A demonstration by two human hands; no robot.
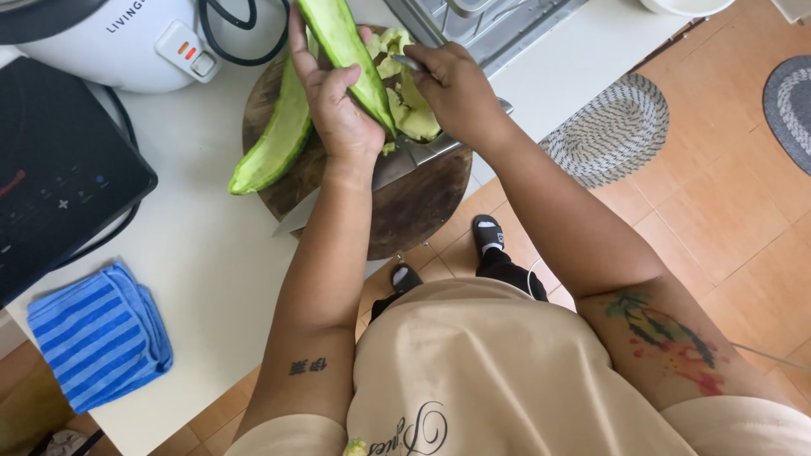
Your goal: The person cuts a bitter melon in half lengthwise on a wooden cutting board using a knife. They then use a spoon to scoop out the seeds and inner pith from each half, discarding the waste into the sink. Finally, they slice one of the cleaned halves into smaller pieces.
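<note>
clearly, a long green gourd half (342,51) is gripped by the left hand (338,110) over the round wooden board (414,211); a spoon (407,62) is pinched in the right hand (452,89). firm rind, soft wet pulp: probably slippery, best held mid-length by the rind.

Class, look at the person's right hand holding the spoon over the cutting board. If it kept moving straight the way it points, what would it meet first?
The right hand points toward the green gourd half gripped by the left hand. It would probably meet that gourd's scooped inner side first, though depth is hard to judge from above.
</note>
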